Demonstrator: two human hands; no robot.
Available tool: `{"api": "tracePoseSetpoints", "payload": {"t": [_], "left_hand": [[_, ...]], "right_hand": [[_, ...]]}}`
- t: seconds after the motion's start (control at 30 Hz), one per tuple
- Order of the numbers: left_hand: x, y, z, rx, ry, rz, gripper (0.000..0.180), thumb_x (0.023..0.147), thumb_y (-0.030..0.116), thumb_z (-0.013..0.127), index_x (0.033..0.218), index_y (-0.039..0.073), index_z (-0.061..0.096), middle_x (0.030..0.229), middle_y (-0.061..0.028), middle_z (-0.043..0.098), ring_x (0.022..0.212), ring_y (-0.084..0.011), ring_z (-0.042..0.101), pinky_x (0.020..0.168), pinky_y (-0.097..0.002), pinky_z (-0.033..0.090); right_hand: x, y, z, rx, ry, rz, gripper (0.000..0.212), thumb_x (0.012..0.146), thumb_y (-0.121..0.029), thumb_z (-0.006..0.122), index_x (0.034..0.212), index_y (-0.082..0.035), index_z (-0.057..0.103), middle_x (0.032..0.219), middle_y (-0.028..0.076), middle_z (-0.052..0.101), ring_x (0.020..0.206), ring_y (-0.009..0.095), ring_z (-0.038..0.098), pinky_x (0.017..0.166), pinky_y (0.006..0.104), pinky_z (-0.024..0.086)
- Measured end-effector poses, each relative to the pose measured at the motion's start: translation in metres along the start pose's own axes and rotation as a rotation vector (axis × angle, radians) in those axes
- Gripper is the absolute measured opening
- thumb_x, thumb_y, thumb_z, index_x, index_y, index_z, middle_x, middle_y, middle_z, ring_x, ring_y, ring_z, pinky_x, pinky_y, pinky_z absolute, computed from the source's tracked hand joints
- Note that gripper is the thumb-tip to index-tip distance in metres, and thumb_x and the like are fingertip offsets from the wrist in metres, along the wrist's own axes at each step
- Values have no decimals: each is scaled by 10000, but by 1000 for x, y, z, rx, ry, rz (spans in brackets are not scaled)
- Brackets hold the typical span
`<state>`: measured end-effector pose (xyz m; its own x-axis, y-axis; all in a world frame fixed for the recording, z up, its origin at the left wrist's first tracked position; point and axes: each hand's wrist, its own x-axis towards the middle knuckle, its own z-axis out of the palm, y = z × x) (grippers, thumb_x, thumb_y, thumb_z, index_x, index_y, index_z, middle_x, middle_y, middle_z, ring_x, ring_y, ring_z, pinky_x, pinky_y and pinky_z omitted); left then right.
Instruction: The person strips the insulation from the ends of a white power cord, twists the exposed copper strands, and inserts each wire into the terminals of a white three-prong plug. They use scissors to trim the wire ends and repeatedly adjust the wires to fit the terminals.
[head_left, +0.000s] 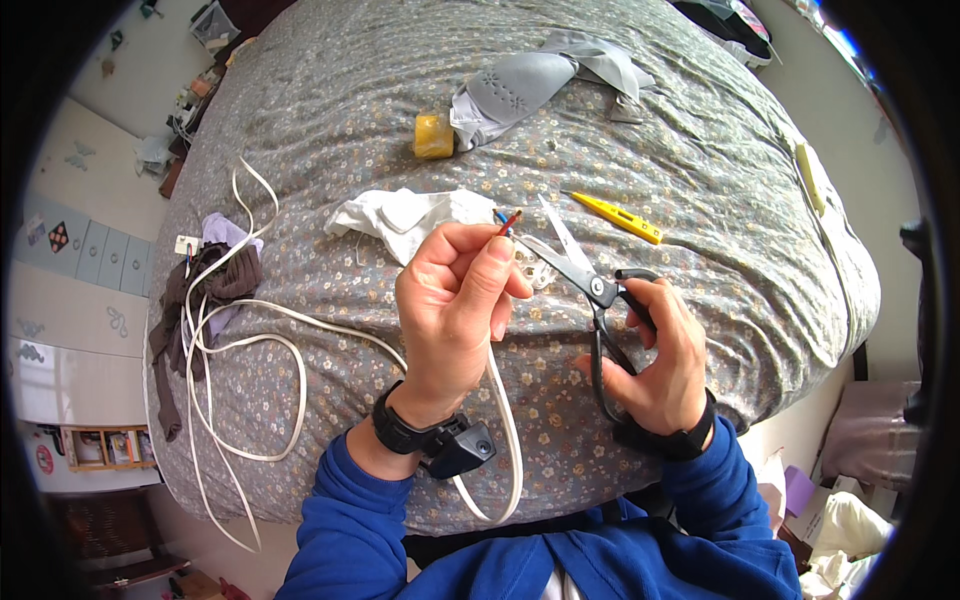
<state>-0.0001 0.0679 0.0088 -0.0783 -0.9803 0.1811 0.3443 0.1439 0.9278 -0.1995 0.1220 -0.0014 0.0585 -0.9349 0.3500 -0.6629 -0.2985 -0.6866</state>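
Observation:
My left hand (pixel 450 295) is closed in a pinch on the end of a white electrical cable (pixel 510 430). Red and blue inner wires (pixel 511 223) poke out above the thumb and fingertips. In my right hand (pixel 665 350) is a pair of black-handled scissors (pixel 597 288), its blades spread apart. One blade points at the wire ends, close to my left fingertips; whether it touches them I cannot tell. Behind my left hand lies a crumpled white thing (pixel 390 218), perhaps cloth or a bag. A white object with holes (pixel 540 268) is partly hidden by the hand and scissors.
The flowered bedspread (pixel 330 120) carries everything. A yellow pen-shaped tool (pixel 620 217) lies beyond the scissors. Farther off are a yellow tape roll (pixel 433 136) and grey fabric (pixel 520 85). Loose cable loops (pixel 300 400) spread left, beside dark crumpled cloth (pixel 230 275).

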Motion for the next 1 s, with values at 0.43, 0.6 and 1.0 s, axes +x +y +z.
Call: {"api": "tracePoseSetpoints", "payload": {"t": [0.43, 0.6, 1.0], "left_hand": [[2, -15, -2, 390, 69, 271, 92, 945, 73, 660, 965, -4, 615, 693, -27, 661, 560, -20, 556, 481, -184, 429], [6, -26, -8, 610, 90, 428, 96, 929, 73, 681, 950, -12, 640, 647, -11, 629, 554, -23, 545, 484, -209, 423], [-9, -14, 18, 523, -176, 266, 120, 932, 82, 676, 992, -16, 640, 688, -50, 656, 581, -81, 611, 502, -247, 468]], "right_hand": [[-2, -6, 11, 28, 22, 128, 531, 697, -245, 841, 1086, 10, 585, 770, 111, 555, 662, 260, 581, 614, 362, 484], [-3, -3, 13, 49, 36, 138, 522, 698, -249, 842, 1073, 10, 586, 745, 111, 549, 641, 261, 571, 600, 363, 477], [25, 25, 10, 248, 297, 220, 408, 784, -237, 816, 1010, 27, 601, 665, 0, 449, 599, 91, 410, 532, 258, 354]]}}
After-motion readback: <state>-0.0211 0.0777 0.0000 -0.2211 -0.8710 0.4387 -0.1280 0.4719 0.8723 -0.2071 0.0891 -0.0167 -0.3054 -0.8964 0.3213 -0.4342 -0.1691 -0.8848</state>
